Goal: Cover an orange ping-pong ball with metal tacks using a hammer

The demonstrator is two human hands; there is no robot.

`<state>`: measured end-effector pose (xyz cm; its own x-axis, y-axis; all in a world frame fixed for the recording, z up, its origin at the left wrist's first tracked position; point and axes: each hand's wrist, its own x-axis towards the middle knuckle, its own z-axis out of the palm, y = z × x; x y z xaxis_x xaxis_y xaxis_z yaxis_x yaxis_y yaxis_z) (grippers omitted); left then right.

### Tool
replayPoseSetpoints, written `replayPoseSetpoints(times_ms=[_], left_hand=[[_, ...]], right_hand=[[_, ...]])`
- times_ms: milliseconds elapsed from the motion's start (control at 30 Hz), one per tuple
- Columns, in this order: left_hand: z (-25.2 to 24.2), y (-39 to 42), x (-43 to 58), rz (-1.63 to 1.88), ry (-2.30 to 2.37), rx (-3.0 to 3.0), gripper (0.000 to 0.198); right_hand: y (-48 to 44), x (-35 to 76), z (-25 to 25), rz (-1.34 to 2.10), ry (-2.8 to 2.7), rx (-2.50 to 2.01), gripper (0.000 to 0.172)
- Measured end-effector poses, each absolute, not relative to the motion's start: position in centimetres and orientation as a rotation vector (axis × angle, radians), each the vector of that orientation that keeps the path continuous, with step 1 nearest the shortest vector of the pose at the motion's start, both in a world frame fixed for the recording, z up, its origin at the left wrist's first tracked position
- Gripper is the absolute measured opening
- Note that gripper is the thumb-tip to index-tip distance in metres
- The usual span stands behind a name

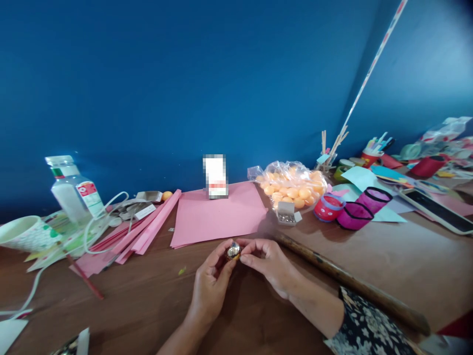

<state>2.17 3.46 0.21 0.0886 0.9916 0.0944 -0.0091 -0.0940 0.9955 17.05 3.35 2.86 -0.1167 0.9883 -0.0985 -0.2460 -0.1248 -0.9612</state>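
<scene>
Between the thumb and fingers of my left hand (211, 283) is a small shiny, metallic-looking ball (233, 251), gold and silver in colour, held just above the brown table (148, 305). My right hand (271, 264) is closed in a pinch at the ball's right side, thumb and fingertip touching its edge. Whether the ball is wrapped in foil or solid, I cannot tell. Beyond both hands lie pink paper sheets (218, 217). A small open box (288, 215) of metal bits stands behind my right hand.
A wooden stick (351, 281) runs diagonally right of my right forearm. Behind it are a bag of orange balls (291, 185), red and magenta cups (354, 215) and a phone (438, 209). Pink strips (148, 229), a white cable (88, 241) and a glass bottle (68, 190) sit left.
</scene>
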Motion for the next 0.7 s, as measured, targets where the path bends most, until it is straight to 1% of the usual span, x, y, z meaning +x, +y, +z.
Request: replayPoseSetpoints(times_ms=[700], left_hand=[[0.4,3.35,2.25,1.177,1.143,1.347,0.037]], right_hand=[[3.29,16.99,2.76,1.448,-1.023,-1.084,0.02]])
